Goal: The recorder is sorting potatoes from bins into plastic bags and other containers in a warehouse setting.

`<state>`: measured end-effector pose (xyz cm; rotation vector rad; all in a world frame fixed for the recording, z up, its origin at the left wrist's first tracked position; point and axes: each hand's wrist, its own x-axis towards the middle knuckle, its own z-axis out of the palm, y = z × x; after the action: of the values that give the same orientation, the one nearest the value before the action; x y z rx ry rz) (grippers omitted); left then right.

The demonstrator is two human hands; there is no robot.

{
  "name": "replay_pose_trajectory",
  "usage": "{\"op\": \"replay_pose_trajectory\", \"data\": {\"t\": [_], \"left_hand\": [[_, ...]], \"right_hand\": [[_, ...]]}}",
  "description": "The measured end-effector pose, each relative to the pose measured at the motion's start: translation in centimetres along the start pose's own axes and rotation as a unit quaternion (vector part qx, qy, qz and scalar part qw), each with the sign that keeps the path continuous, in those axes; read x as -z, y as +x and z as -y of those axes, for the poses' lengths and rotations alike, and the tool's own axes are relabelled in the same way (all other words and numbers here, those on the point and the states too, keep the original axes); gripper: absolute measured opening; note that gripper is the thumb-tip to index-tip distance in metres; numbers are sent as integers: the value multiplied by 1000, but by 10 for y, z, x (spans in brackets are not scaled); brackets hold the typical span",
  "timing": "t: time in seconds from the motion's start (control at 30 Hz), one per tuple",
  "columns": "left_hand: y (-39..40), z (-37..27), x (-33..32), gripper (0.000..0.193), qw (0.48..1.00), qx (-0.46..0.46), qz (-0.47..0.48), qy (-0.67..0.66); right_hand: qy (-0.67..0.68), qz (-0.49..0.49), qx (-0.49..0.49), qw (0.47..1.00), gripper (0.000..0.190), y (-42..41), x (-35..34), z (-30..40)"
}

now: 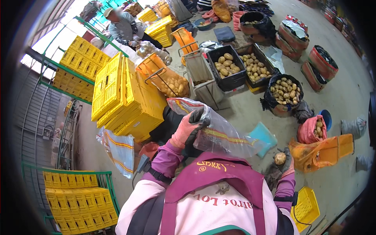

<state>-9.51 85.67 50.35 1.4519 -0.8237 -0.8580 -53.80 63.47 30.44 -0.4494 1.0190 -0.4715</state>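
Note:
My left hand (192, 124), in a pink and dark-grey glove, grips the gathered upper part of a clear plastic bag (226, 136) with red and yellow stripes. The bag hangs out to the right in front of my chest, and its contents cannot be made out. A potato (280, 158) sits in the gloved fingers of my right hand (288, 163), out at my right side. Dark cloth (272, 174) lies just beside that hand. Beyond it an orange mesh sack (311, 155) is spread on a frame, near a pink sack (312, 129) with potatoes inside.
Stacked yellow plastic crates (138, 108) stand close on my left. Ahead are a net bag of potatoes (173, 85), a grey cloth bag on a frame (202, 76), black-lined potato crates (226, 70) and a black-lined potato sack (285, 88). A person (124, 28) handles a bag at the far left.

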Motion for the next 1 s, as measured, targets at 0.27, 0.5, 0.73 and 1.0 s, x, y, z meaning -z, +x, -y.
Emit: {"op": "replay_pose_trajectory", "data": {"t": [0.27, 0.5, 0.73, 1.0], "left_hand": [[87, 8, -57, 33, 976, 98, 185, -59], [170, 27, -77, 24, 945, -129, 228, 195], [223, 31, -62, 27, 957, -15, 211, 201], [276, 37, -34, 21, 967, 2, 207, 151]], "right_hand": [[-179, 174, 194, 949, 42, -25, -145, 57], [-207, 182, 214, 937, 27, 26, -264, 76], [-436, 32, 274, 856, 31, 75, -305, 87], [-423, -20, 232, 876, 28, 96, -326, 101]]}}
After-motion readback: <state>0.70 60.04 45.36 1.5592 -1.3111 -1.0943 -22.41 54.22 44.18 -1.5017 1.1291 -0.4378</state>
